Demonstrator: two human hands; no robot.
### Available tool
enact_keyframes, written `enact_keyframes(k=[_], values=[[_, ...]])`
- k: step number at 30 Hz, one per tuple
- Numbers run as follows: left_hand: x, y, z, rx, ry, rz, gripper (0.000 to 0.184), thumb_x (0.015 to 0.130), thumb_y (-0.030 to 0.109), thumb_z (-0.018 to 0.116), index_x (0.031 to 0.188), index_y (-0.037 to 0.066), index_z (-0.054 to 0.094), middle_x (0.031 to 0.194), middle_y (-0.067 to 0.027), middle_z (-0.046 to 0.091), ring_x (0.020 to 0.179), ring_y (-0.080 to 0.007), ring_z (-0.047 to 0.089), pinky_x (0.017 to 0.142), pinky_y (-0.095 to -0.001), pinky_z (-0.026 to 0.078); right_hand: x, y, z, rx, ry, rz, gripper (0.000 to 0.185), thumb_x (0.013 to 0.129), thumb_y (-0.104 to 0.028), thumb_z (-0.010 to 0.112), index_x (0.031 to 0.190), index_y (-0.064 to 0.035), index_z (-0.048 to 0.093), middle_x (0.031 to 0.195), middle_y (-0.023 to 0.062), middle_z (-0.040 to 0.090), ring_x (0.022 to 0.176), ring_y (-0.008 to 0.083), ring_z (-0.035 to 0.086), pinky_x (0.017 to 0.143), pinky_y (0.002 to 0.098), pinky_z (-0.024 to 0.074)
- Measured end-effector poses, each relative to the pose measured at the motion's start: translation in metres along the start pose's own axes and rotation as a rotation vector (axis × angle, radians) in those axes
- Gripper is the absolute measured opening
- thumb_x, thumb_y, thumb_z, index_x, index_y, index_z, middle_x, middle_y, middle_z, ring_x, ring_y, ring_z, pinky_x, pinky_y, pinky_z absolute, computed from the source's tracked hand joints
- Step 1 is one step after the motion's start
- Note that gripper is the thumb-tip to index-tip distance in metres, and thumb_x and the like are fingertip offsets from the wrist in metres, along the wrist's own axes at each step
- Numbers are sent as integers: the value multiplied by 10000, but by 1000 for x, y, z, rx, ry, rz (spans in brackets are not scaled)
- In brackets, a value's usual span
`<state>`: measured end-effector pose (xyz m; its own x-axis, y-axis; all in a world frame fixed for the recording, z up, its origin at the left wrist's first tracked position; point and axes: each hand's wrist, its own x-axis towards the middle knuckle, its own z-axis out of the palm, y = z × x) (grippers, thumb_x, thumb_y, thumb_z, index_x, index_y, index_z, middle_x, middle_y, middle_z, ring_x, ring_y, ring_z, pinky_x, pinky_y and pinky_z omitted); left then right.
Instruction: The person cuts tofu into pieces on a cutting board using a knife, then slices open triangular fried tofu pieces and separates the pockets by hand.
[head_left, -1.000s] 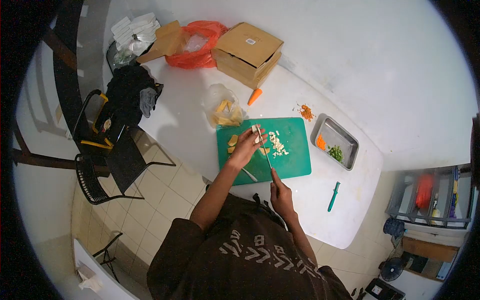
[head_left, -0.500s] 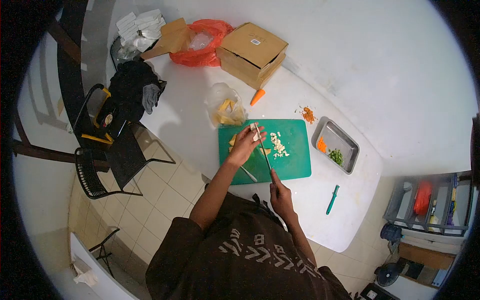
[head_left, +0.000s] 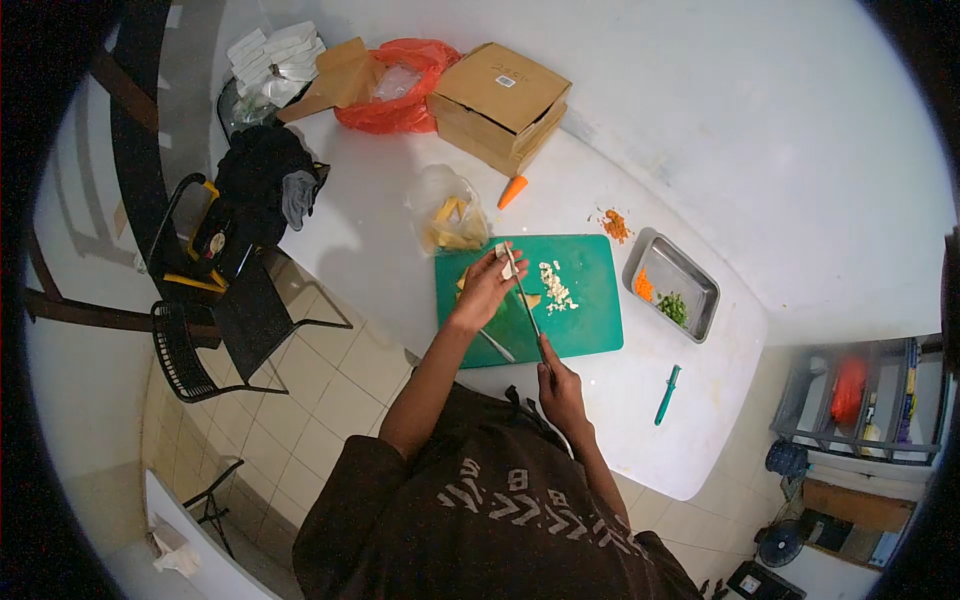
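My left hand (head_left: 482, 298) is raised over the left part of the green cutting board (head_left: 590, 335), its fingers closed on a pale food piece (head_left: 504, 262) whose kind I cannot make out. In my right hand (head_left: 562, 395) is the handle of a knife (head_left: 530, 312); its blade points away from me and meets the pale piece at the left fingers. Small pale chopped bits (head_left: 556, 290) lie on the board right of the blade. Yellowish chunks (head_left: 530, 300) are partly hidden by the left hand. A slim metal utensil (head_left: 497, 347) rests near the board's front edge.
A plastic bag (head_left: 455, 225) of yellowish pieces stands behind the board, near a carrot (head_left: 512, 191) and a cardboard box (head_left: 500, 100). Right of the board are orange scraps (head_left: 615, 225), a metal tray (head_left: 708, 300) with orange and green bits, and a green-handled tool (head_left: 667, 395).
The whole view has shifted slightly. Both hands keep nearly the same pose, with the knife blade still against the pale piece.
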<state>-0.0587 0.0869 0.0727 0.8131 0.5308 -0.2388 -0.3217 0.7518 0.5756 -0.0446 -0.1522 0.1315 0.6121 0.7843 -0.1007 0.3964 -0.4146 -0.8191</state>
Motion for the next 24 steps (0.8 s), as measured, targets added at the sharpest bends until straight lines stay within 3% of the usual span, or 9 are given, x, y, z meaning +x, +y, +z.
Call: enact_keyframes(k=[6, 8, 9, 11, 15, 17, 20, 23, 24], values=[[-3, 6, 5, -94, 67, -25, 294, 1043, 142, 467, 1289, -17, 485, 1344, -179, 544, 1217, -295, 573, 1057, -411, 478, -8, 7, 1, 43, -5, -9, 558, 962, -7, 520, 1495, -132, 411, 818, 207, 636, 674, 186, 564, 692, 285, 470], [-5, 7, 7, -105, 60, -26, 300, 1047, 146, 457, 1296, -19, 472, 1355, -185, 535, 1227, -297, 565, 1064, -409, 472, -9, 12, 4, 69, 17, -56, 594, 940, 14, 539, 1492, -168, 416, 766, 213, 595, 655, 297, 605, 653, 343, 494], [-5, 6, 6, -114, 52, -28, 306, 1050, 150, 446, 1303, -22, 459, 1366, -192, 525, 1237, -300, 557, 1070, -407, 467, -9, 12, 3, 68, 16, -56, 594, 940, 14, 539, 1492, -168, 416, 766, 213, 595, 655, 297, 605, 653, 343, 494], [-4, 5, 5, -123, 44, -31, 308, 1053, 153, 441, 1307, -20, 455, 1369, -190, 521, 1242, -300, 552, 1076, -406, 462, -9, 11, 3, 52, 2, -57, 561, 955, 12, 515, 1491, -121, 415, 839, 214, 640, 685, 200, 580, 693, 292, 474], [-2, 0, 5, -128, 40, -35, 320, 1058, 164, 428, 1322, -16, 444, 1370, -182, 513, 1250, -297, 543, 1087, -406, 452, -9, 7, 1, 45, -26, -29, 564, 952, 17, 515, 1491, -120, 416, 842, 221, 642, 683, 201, 583, 691, 298, 477], [-3, 1, 7, -118, 42, -39, 324, 1059, 169, 427, 1325, -16, 442, 1370, -179, 510, 1248, -294, 543, 1089, -405, 452, -8, 9, 2, 57, 2, -59, 599, 938, 11, 545, 1493, -174, 417, 777, 217, 605, 660, 301, 609, 656, 355, 497], [-5, 3, 10, -104, 45, -44, 332, 1061, 175, 423, 1333, -15, 437, 1376, -176, 505, 1247, -288, 543, 1090, -403, 451, -8, 9, 2, 59, 6, -66, 597, 938, 10, 546, 1493, -170, 416, 778, 222, 605, 665, 313, 613, 661, 360, 499], [-6, 4, 12, -95, 45, -47, 336, 1063, 175, 418, 1340, -16, 430, 1381, -175, 502, 1247, -284, 543, 1089, -398, 453, -8, 8, 2, 46, -4, -65, 565, 951, 21, 513, 1491, -106, 410, 852, 234, 647, 655, 197, 573, 676, 296, 474], [-6, 4, 12, -90, 45, -47, 337, 1064, 174, 417, 1341, -16, 427, 1381, -174, 502, 1247, -283, 543, 1088, -395, 454, -8, 8, 2, 45, -4, -65, 565, 951, 21, 513, 1491, -106, 410, 852, 234, 647, 655, 197, 573, 676, 296, 474]])
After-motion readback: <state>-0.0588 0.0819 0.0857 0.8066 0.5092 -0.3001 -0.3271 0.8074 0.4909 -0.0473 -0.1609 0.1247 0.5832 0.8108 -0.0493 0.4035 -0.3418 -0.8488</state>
